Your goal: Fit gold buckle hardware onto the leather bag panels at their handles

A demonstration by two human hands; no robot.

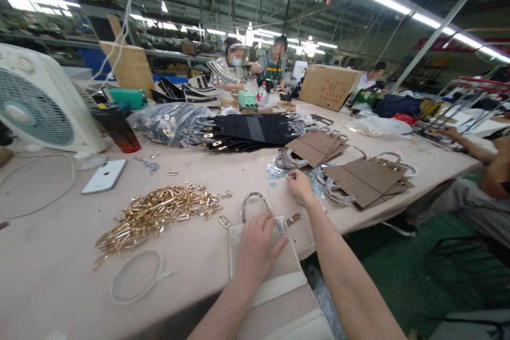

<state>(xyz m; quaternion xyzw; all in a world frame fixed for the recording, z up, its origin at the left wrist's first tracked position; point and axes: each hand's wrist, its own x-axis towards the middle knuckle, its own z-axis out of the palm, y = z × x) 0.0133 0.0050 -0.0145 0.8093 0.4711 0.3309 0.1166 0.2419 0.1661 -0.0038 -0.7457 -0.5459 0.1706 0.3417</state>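
Observation:
My left hand (258,244) lies flat on a beige bag panel (279,271) at the table's near edge, fingers spread near its wrapped handle (254,201). My right hand (299,185) reaches farther out, its fingers curled down onto a plastic-wrapped handle at the edge of a pile of brown bag panels (364,183); what it pinches I cannot make out. A heap of gold metal buckles (155,213) lies left of my left hand.
A white phone (104,176), a dark bottle (118,128) and a fan (37,101) stand at the left. Black bag panels (251,130) and a bagged heap (169,122) lie mid-table. A white ring (137,276) lies near me. People work at the far end; another person's arm (466,141) rests at the right.

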